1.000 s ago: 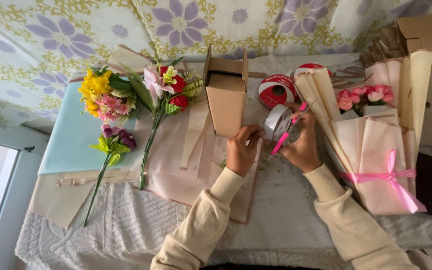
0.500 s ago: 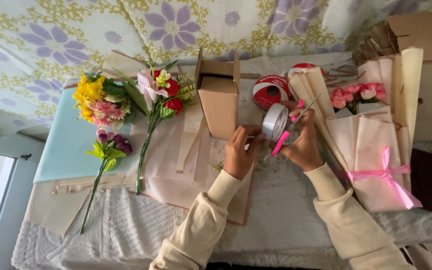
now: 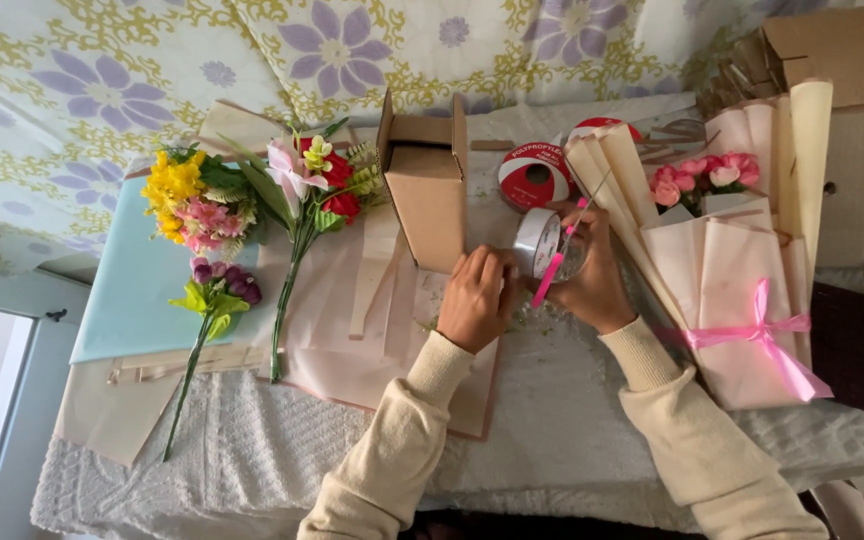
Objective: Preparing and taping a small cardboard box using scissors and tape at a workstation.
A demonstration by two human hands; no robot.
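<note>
My right hand [image 3: 592,285] grips a roll of clear tape [image 3: 542,245] together with a thin pink-handled tool [image 3: 555,262], held above the table. My left hand [image 3: 476,298] is at the roll's left side, fingers pinched at its edge. Both sleeves are cream. Just left of the hands stands a small open cardboard box [image 3: 430,180] on pale pink wrapping paper [image 3: 342,340].
Loose artificial flowers lie left: a yellow and pink bunch [image 3: 187,205], a purple stem [image 3: 214,290], a lily and red rose stem [image 3: 307,190]. Red ribbon spools [image 3: 535,175] sit behind. A wrapped pink bouquet [image 3: 742,280] with pink bow lies right, cardboard boxes [image 3: 852,60] beyond.
The view has shifted slightly. Both hands stay on the tape roll, with my left fingers working at its edge; nothing else moved.
</note>
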